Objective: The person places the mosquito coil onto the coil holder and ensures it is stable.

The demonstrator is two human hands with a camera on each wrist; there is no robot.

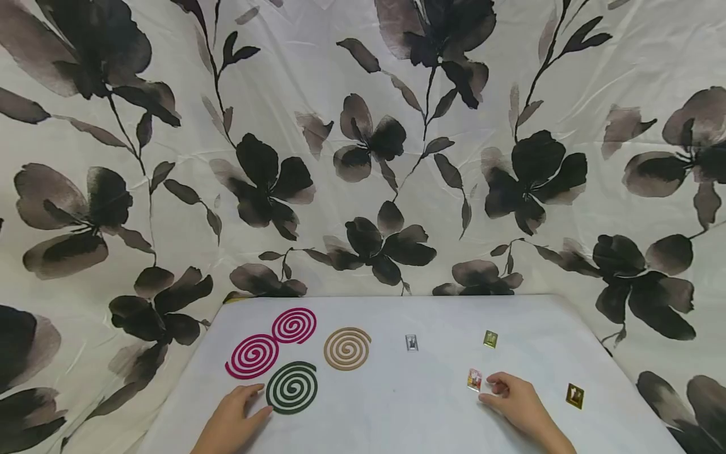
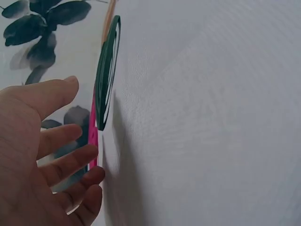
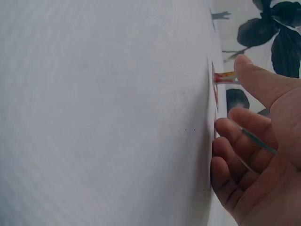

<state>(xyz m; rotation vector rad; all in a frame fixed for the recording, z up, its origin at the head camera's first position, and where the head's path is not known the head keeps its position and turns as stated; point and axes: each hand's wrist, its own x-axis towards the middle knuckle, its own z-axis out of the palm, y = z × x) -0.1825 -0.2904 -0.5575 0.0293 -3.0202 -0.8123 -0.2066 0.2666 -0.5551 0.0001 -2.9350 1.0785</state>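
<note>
The left hand (image 1: pixel 231 419) is beside a dark green spiral (image 1: pixel 292 388), thumb and index finger parted at its left edge; whether they touch it I cannot tell. In the left wrist view, the green spiral (image 2: pixel 107 75) stands off the fingertips of the hand (image 2: pixel 51 155). The right hand (image 1: pixel 524 407) has its thumb and fingers spread at the right edge of a small red and white picture piece (image 1: pixel 474 379). From the right wrist view, the relaxed hand (image 3: pixel 263 141) lies close to the white surface, near the red and yellow piece (image 3: pixel 225 77), with nothing visibly gripped.
Two magenta spirals (image 1: pixel 254 357) and a tan spiral (image 1: pixel 347 349) lie behind the green one. A silver piece (image 1: pixel 411 343), a yellow-green piece (image 1: pixel 490 339) and a dark gold piece (image 1: pixel 575 396) are spread on the white table (image 1: pixel 386 429). Floral cloth (image 1: pixel 317 57) hangs behind.
</note>
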